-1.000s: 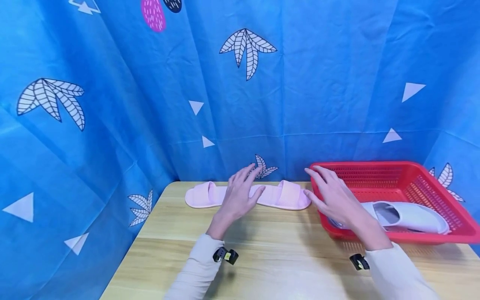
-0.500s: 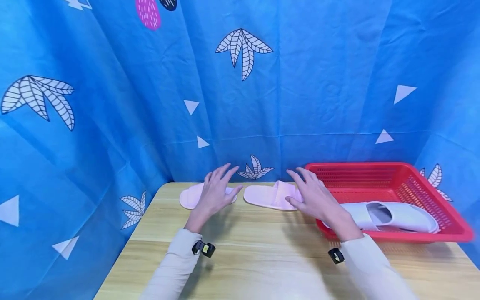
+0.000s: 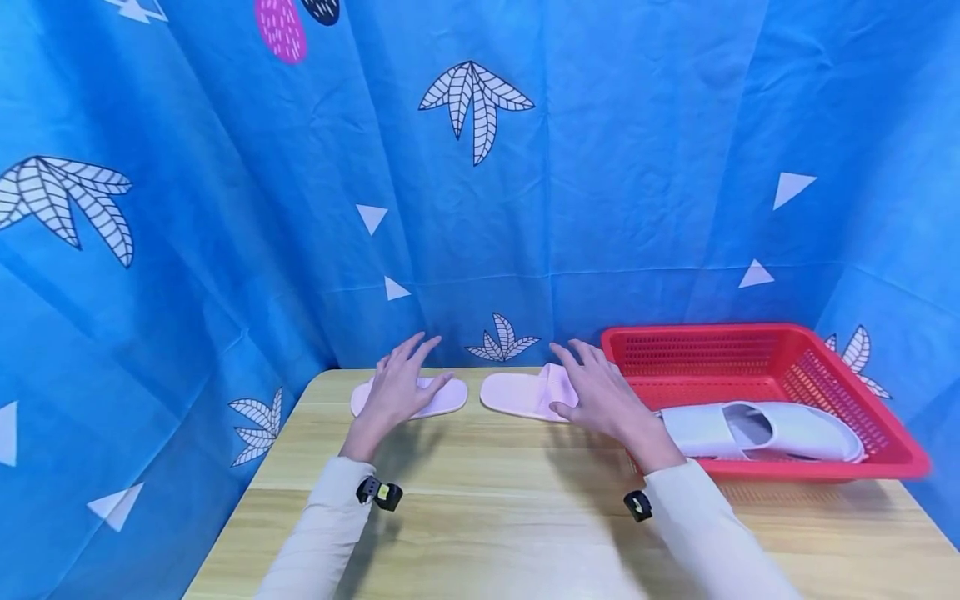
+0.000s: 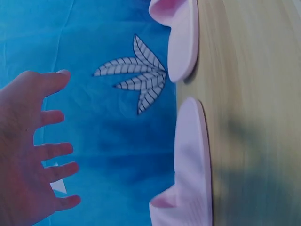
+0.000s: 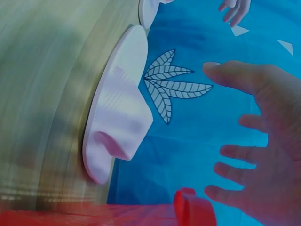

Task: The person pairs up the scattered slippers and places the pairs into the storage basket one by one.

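Note:
Two pink slippers lie flat at the back of the table, heel ends facing each other with a small gap. Over the left slipper (image 3: 447, 397) hovers my left hand (image 3: 392, 392), fingers spread and nothing held; it hides much of the strap. My right hand (image 3: 606, 400) hovers likewise above the strap end of the right slipper (image 3: 517, 393), covering its toe. Both wrist views show the hands apart from the slippers: the left hand (image 4: 23, 155) beside the left slipper (image 4: 190, 141), the right hand (image 5: 268, 146) beside the right slipper (image 5: 117, 103).
A red plastic basket (image 3: 795, 473) stands on the right of the wooden table (image 3: 495, 517), close to my right hand. White slippers (image 3: 806, 429) lie inside it. A blue patterned curtain (image 3: 637, 192) hangs right behind the table's back edge.
Both hands have moved left relative to the slippers, the left one from the gap to over the left slipper, the right one from the basket's edge to over the right slipper. The view has shifted slightly.

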A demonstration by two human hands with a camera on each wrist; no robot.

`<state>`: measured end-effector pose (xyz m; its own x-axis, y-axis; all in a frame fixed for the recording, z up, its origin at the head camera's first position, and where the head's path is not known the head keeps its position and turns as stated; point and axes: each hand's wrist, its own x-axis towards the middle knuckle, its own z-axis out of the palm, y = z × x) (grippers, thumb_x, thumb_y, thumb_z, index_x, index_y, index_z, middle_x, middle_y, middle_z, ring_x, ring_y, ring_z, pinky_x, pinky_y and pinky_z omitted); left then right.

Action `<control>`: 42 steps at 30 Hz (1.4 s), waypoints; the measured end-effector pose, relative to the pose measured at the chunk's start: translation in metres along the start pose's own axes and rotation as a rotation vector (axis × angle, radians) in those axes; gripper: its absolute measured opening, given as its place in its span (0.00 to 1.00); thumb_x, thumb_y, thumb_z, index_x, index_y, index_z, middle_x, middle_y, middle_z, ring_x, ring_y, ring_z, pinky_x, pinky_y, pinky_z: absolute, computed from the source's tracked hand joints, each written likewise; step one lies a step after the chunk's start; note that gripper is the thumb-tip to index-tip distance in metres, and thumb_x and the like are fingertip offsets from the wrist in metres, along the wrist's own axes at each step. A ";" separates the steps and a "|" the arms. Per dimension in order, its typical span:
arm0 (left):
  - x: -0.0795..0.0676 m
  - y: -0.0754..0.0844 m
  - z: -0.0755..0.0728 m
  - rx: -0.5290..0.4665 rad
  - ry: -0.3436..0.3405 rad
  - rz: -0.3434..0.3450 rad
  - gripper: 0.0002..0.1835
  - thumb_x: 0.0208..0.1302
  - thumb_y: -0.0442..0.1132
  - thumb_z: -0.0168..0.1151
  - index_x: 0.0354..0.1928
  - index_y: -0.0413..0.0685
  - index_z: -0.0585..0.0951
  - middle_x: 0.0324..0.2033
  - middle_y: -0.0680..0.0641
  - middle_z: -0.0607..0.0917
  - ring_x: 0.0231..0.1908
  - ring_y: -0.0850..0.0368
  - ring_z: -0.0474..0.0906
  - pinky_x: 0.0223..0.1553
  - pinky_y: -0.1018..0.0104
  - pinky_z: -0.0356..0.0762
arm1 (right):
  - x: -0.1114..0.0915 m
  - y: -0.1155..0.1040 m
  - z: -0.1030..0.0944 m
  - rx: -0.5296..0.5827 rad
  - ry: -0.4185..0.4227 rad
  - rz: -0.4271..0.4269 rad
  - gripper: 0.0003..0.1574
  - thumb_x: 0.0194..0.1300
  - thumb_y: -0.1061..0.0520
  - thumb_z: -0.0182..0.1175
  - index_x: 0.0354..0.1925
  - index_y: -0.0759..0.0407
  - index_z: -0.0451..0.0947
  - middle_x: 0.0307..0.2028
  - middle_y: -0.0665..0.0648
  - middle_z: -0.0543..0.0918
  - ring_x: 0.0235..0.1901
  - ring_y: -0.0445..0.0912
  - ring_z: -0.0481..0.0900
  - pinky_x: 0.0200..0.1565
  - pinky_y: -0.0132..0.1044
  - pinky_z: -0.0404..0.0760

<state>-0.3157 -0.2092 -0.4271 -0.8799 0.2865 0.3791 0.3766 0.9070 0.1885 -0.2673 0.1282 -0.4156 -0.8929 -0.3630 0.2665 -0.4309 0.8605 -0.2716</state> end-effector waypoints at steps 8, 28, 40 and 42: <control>-0.004 -0.027 0.011 0.019 -0.043 -0.052 0.38 0.59 0.66 0.56 0.69 0.61 0.64 0.68 0.42 0.62 0.67 0.40 0.55 0.59 0.33 0.52 | 0.006 0.005 0.010 0.002 -0.050 0.039 0.62 0.47 0.41 0.73 0.73 0.48 0.51 0.69 0.62 0.56 0.67 0.59 0.52 0.61 0.62 0.60; -0.006 -0.086 0.033 -0.054 -0.200 -0.029 0.53 0.46 0.63 0.70 0.71 0.52 0.59 0.70 0.37 0.57 0.67 0.35 0.50 0.57 0.29 0.49 | 0.024 0.004 0.033 0.016 -0.146 0.140 0.66 0.45 0.45 0.75 0.74 0.49 0.49 0.69 0.64 0.56 0.68 0.62 0.51 0.62 0.62 0.57; -0.010 -0.105 0.052 -0.063 -0.273 -0.117 0.60 0.38 0.66 0.72 0.73 0.53 0.56 0.71 0.39 0.55 0.68 0.34 0.48 0.56 0.24 0.44 | 0.036 -0.004 0.049 0.001 -0.200 0.205 0.63 0.45 0.52 0.75 0.73 0.51 0.52 0.70 0.64 0.55 0.69 0.63 0.50 0.62 0.61 0.56; -0.007 -0.107 0.053 -0.075 -0.270 -0.124 0.61 0.37 0.66 0.73 0.73 0.52 0.56 0.70 0.38 0.55 0.68 0.34 0.48 0.55 0.24 0.43 | 0.040 -0.004 0.052 -0.015 -0.197 0.219 0.64 0.44 0.52 0.76 0.73 0.50 0.51 0.70 0.63 0.55 0.69 0.62 0.50 0.62 0.61 0.57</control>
<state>-0.3650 -0.2920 -0.4980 -0.9618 0.2560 0.0966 0.2733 0.9176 0.2887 -0.3076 0.0918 -0.4520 -0.9732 -0.2291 0.0184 -0.2246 0.9307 -0.2887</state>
